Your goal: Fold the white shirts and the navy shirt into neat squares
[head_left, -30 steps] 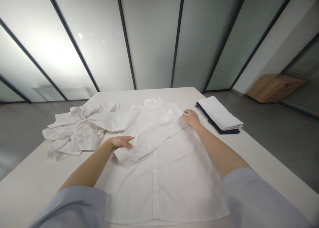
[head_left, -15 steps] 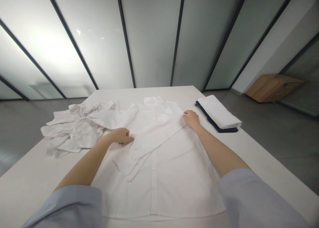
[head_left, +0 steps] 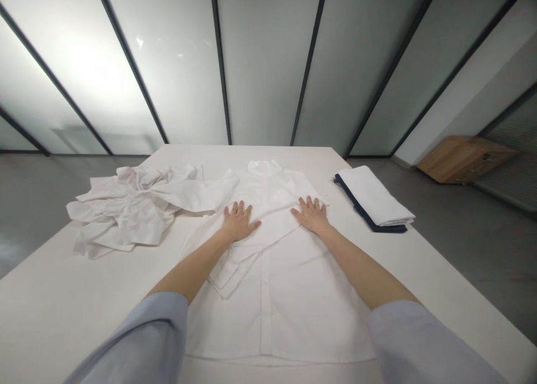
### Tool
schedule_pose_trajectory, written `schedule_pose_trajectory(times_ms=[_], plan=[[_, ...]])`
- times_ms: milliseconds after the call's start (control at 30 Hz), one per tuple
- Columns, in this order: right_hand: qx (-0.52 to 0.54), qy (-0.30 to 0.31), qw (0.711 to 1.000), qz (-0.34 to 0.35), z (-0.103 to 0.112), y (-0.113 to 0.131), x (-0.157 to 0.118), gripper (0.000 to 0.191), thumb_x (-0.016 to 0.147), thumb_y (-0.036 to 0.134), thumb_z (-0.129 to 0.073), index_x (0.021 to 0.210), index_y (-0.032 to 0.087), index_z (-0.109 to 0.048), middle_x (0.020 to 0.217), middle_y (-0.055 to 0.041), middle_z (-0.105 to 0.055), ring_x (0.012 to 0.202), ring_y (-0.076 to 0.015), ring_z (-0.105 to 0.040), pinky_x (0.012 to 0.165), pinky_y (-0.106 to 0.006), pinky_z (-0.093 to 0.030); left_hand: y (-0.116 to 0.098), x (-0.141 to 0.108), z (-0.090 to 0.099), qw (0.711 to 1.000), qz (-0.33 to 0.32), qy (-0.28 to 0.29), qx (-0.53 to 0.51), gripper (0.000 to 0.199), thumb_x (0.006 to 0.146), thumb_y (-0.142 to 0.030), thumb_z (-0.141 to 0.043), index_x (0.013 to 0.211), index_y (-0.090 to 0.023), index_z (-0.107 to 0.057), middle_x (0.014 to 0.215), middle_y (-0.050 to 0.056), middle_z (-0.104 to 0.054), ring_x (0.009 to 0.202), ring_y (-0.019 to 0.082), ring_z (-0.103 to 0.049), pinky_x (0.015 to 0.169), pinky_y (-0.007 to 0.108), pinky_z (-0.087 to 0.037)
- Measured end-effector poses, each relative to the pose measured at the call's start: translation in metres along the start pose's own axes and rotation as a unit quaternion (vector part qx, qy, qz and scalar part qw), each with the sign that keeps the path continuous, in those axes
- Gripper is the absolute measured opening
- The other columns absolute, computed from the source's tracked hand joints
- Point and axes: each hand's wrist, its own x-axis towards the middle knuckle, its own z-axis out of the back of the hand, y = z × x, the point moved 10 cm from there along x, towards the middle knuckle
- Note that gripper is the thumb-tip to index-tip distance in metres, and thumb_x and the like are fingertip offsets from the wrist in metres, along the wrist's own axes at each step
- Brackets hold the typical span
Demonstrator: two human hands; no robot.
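A white button-front shirt (head_left: 268,317) lies flat and face up on the table, its collar (head_left: 263,167) at the far end. One of its sleeves (head_left: 230,266) is folded inward across the front, with the cuff end near the button placket. My left hand (head_left: 238,222) presses flat on the shirt's upper chest, fingers spread, holding nothing. My right hand (head_left: 311,216) rests the same way near the shirt's other shoulder side, also empty.
A crumpled white garment (head_left: 121,211) lies at the table's left, touching the shirt's outstretched sleeve. A folded white stack with a navy layer (head_left: 371,197) sits at the right. The white table (head_left: 62,311) ends in edges above a grey floor. A wooden cabinet (head_left: 464,160) stands far right.
My left hand has moved toward the shirt's centre and opened flat on it. My right hand has spread its fingers flat. The folded sleeve now lies smoother.
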Motion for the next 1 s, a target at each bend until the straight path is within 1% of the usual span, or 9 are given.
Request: schedule_pose_trajectory(times_ms=[100, 167, 233, 300, 367, 467, 600, 833, 1000], plan=[[-0.001, -0.014, 1.0, 0.011, 0.01, -0.008, 0.015, 0.073, 0.09, 0.061, -0.031, 0.148, 0.016, -0.028, 0.154, -0.0179, -0.024, 0.139, -0.037, -0.022, 0.109, -0.055, -0.018, -0.002, 0.009, -0.002, 1.0, 0.007, -0.003, -0.004, 0.085, 0.083, -0.072, -0.031, 0.147, -0.015, -0.031, 0.154, 0.021, -0.02, 0.141, 0.041, -0.015, 0.108, 0.062, -0.013], [-0.009, -0.046, 0.999, 0.004, 0.023, -0.01, 0.021, 0.074, 0.09, 0.057, -0.037, 0.146, 0.01, -0.029, 0.152, -0.0213, -0.026, 0.138, -0.0359, -0.024, 0.109, -0.052, -0.021, -0.004, 0.014, -0.003, 1.0, 0.003, -0.006, -0.011, 0.084, 0.083, -0.072, -0.031, 0.146, -0.016, -0.032, 0.154, 0.02, -0.021, 0.142, 0.04, -0.016, 0.109, 0.061, -0.014], [-0.024, -0.087, 0.996, 0.007, 0.037, -0.005, 0.022, 0.068, 0.09, 0.052, -0.042, 0.141, 0.008, -0.036, 0.148, -0.0225, -0.033, 0.136, -0.0345, -0.029, 0.108, -0.049, -0.023, -0.003, 0.018, -0.002, 1.0, 0.0, -0.01, -0.017, 0.078, 0.087, -0.069, -0.027, 0.146, -0.018, -0.034, 0.155, 0.018, -0.022, 0.142, 0.037, -0.017, 0.11, 0.059, -0.014], [-0.039, -0.112, 0.992, 0.034, 0.044, 0.008, 0.018, 0.054, 0.091, 0.043, -0.044, 0.133, 0.01, -0.047, 0.141, -0.0202, -0.044, 0.131, -0.0315, -0.037, 0.107, -0.046, -0.026, 0.001, 0.02, -0.001, 1.0, -0.001, -0.014, -0.019, 0.072, 0.09, -0.065, -0.024, 0.145, -0.02, -0.035, 0.155, 0.016, -0.023, 0.143, 0.034, -0.018, 0.111, 0.057, -0.014], [-0.042, -0.102, 0.991, 0.076, 0.04, 0.022, 0.012, 0.041, 0.092, 0.036, -0.043, 0.125, 0.015, -0.055, 0.133, -0.0165, -0.052, 0.124, -0.0283, -0.044, 0.104, -0.043, -0.03, 0.005, 0.02, 0.002, 1.0, -0.002, -0.019, -0.017, 0.067, 0.091, -0.061, -0.025, 0.145, -0.022, -0.036, 0.155, 0.014, -0.024, 0.143, 0.032, -0.019, 0.112, 0.055, -0.015], [-0.033, -0.069, 0.991, 0.11, 0.027, 0.033, 0.003, 0.04, 0.093, 0.037, -0.041, 0.126, 0.02, -0.055, 0.136, -0.0126, -0.051, 0.124, -0.0266, -0.045, 0.103, -0.041, -0.033, 0.01, 0.019, 0.008, 0.999, -0.007, -0.032, -0.018, 0.062, 0.092, -0.058, -0.03, 0.143, -0.024, -0.038, 0.154, 0.011, -0.028, 0.142, 0.03, -0.021, 0.112, 0.052, -0.016], [-0.015, -0.055, 0.993, 0.099, 0.017, 0.026, -0.001, 0.045, 0.095, 0.04, -0.038, 0.134, 0.02, -0.05, 0.145, -0.012, -0.043, 0.132, -0.0269, -0.038, 0.108, -0.041, -0.029, 0.013, 0.015, 0.014, 0.998, -0.016, -0.048, -0.041, 0.056, 0.091, -0.053, -0.037, 0.137, -0.022, -0.045, 0.151, 0.011, -0.034, 0.141, 0.029, -0.026, 0.113, 0.049, -0.019], [0.027, -0.05, 0.992, 0.11, 0.014, 0.019, 0.002, 0.044, 0.092, 0.04, -0.043, 0.132, 0.022, -0.053, 0.142, -0.0102, -0.047, 0.13, -0.025, -0.041, 0.106, -0.04, -0.033, 0.016, 0.013, 0.022, 0.993, -0.022, -0.078, -0.082, 0.047, 0.089, -0.047, -0.044, 0.127, -0.02, -0.055, 0.144, 0.01, -0.045, 0.134, 0.027, -0.037, 0.112, 0.046, -0.026], [0.034, -0.043, 0.993, 0.106, 0.015, 0.019, 0.0, 0.044, 0.093, 0.038, -0.042, 0.132, 0.02, -0.053, 0.142, -0.0108, -0.046, 0.131, -0.025, -0.04, 0.107, -0.04, -0.032, 0.028, 0.015, 0.033, 0.979, 0.006, -0.128, -0.157, 0.037, 0.088, -0.04, -0.046, 0.111, -0.016, -0.063, 0.118, 0.011, -0.064, 0.11, 0.023, -0.057, 0.099, 0.035, -0.041]])
